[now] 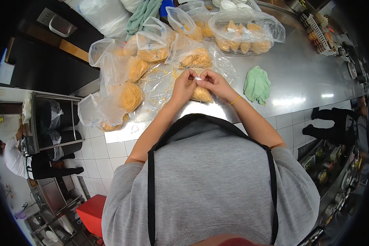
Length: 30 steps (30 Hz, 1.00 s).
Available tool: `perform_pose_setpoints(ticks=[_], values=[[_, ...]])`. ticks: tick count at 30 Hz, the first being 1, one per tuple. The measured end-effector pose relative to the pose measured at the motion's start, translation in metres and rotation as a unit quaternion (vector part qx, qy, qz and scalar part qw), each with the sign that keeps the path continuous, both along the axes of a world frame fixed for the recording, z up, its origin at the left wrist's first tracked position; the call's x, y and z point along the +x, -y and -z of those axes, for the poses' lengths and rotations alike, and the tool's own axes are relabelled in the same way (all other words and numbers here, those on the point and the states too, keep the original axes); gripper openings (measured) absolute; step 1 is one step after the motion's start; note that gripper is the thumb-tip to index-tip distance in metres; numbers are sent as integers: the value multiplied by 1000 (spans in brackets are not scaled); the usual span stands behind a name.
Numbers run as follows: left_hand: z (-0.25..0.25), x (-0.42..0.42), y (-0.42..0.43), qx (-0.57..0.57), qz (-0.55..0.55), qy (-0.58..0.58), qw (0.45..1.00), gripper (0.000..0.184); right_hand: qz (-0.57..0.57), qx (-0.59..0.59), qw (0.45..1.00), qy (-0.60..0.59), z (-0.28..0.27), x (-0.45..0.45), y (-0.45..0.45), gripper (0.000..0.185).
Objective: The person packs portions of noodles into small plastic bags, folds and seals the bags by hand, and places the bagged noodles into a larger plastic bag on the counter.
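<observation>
Near the front edge of the steel table, my left hand [185, 86] and my right hand [217, 84] meet with fingertips pinched together. Between them is a small whitish twist of plastic, apparently the gathered neck of a clear plastic bag [201, 94] of golden shredded food. This bag rests on the table just below my fingers. A yellow band [235, 99] circles my right wrist. Right behind my hands stands another bag of thin golden strips [196, 59]. Loose strips [158, 80] lie scattered on a clear plastic sheet to the left.
Several filled bags [131, 97] line the left and back of the steel table [299, 61]. A green cloth [257, 85] lies to the right. Behind it sits a big bag of folded golden pieces [244, 39]. People stand at far left [18, 158] and far right [336, 125].
</observation>
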<state>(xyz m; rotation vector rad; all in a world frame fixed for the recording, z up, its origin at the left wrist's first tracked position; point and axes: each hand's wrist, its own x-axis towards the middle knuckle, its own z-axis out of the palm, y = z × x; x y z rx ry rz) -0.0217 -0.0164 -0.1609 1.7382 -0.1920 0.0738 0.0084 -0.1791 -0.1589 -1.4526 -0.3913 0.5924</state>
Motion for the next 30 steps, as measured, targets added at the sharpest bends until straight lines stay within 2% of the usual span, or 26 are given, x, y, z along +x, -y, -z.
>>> perform_pose_setpoints(ticks=[1,2,4,8,10,14,16,18,20,21,22,24,26,27,28,30], values=[[1,-1,2,-10,-34,-6,999,12,2,-8,998,66,1,-1,-2,12],[2,-2,4,-9,-36,-6,999,12,1,-8,998,66,1,-2,-1,12],[-8,-6,8,85,-77,37,993,12,-16,-11,998,66,-4,-3,0,13],[-1,-4,6,83,-89,50,991,12,8,11,999,43,2,-1,-5,15],[2,-3,-1,-55,-38,-6,998,10,21,-15,991,128,3,-3,-8,13],[4,-17,-12,-106,27,-2,994,12,74,-51,976,197,2,-8,-9,13],[8,-23,-12,-89,-16,48,995,11,86,-86,961,248,-15,-18,-10,11],[10,-30,-9,-100,-36,33,994,11,81,-70,956,274,-13,-24,-10,9],[6,-35,-5,37,-53,99,993,10,75,-80,949,297,-14,-27,-8,8],[5,-37,-4,105,-62,131,984,10,34,-108,954,279,-18,-23,-3,12],[3,-37,-3,105,-62,133,984,10,35,-107,953,282,-22,-16,1,12],[0,-32,-5,140,-59,183,971,11,20,-137,884,446,-34,7,11,15],[-11,-15,-5,168,-50,180,968,15,129,-193,822,519,-62,36,27,15],[-24,0,0,193,-72,226,952,14,188,-213,782,555,-79,51,37,14],[-38,17,4,218,-93,272,933,13,233,-246,766,546,-93,64,47,13],[-59,52,18,186,-99,276,938,20,282,-280,746,534,-98,88,66,13]])
